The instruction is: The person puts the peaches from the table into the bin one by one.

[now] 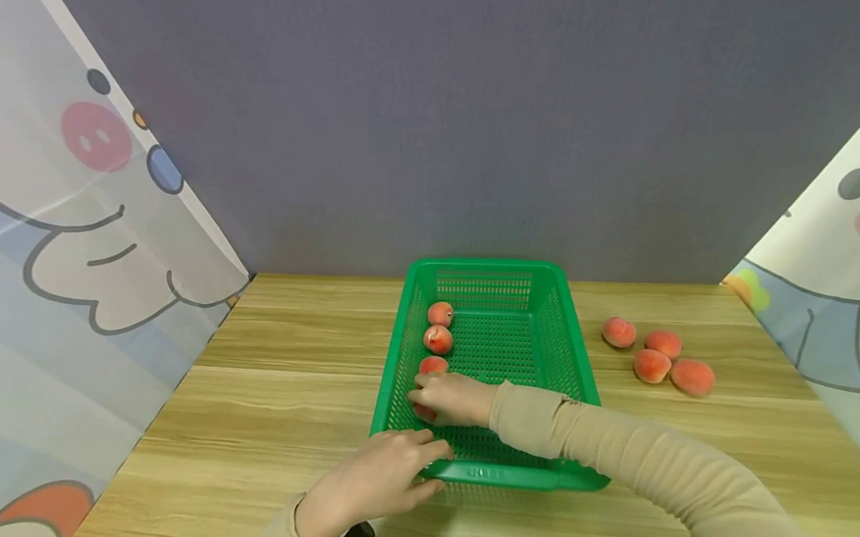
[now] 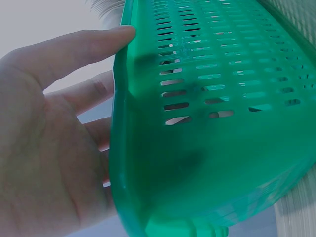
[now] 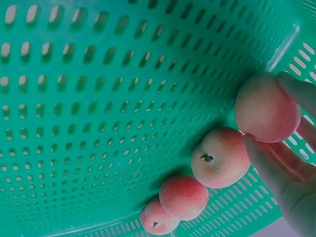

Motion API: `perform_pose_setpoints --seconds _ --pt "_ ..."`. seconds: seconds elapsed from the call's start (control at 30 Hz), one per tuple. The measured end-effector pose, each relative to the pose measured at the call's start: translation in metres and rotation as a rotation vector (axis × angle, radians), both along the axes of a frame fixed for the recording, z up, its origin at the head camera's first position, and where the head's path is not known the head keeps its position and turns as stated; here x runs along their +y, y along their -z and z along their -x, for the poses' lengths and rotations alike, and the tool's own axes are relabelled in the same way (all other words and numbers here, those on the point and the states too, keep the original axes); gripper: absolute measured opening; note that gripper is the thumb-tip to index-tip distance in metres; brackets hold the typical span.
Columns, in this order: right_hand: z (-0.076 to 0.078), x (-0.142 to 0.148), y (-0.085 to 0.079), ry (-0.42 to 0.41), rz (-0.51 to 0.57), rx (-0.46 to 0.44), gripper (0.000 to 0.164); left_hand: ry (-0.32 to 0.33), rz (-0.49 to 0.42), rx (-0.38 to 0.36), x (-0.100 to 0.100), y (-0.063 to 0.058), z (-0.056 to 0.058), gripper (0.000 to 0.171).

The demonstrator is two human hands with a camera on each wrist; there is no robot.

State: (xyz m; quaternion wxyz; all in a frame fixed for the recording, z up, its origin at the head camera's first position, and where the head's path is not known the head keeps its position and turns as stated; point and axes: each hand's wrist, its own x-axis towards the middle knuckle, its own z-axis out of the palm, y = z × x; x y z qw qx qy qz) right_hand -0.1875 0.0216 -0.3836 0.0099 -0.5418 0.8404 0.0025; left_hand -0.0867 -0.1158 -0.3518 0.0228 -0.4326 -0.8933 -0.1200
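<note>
A green plastic basket [image 1: 506, 475] with slotted walls stands on the table. My right hand [image 1: 455, 397] reaches inside it and holds a peach [image 3: 268, 107] between thumb and fingers, by the left wall near the front corner. Three more peaches stand in a row behind that one: the nearest peach [image 3: 220, 157] close beside it, then a redder peach [image 3: 183, 197], then the far peach [image 3: 159, 216]. At the basket's front left corner my left hand [image 1: 380, 475] grips the rim, the thumb on one side and the fingers on the other.
Several peaches [image 1: 651, 366] lie in a loose group on the wooden table [image 1: 298, 375], right of the basket. A grey wall [image 1: 482, 140] rises behind the table. Panels with cartoon prints [image 1: 89, 280] border the left and right sides.
</note>
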Motion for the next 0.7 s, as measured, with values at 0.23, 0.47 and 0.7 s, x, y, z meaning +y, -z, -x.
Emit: perform_pose_setpoints --seconds 0.23,0.47,0.7 --pt "0.0 0.0 0.0008 0.004 0.0 -0.005 0.021 0.005 -0.005 0.002 -0.0007 0.0003 0.0004 0.022" --pt "0.0005 0.0006 0.0007 0.004 0.004 -0.012 0.024 -0.002 0.007 -0.014 -0.0007 -0.0004 0.0007 0.022" --pt "0.0019 0.0024 0.0014 0.005 0.006 -0.027 0.023 -0.008 0.016 -0.018 -0.0002 -0.002 0.0004 0.022"
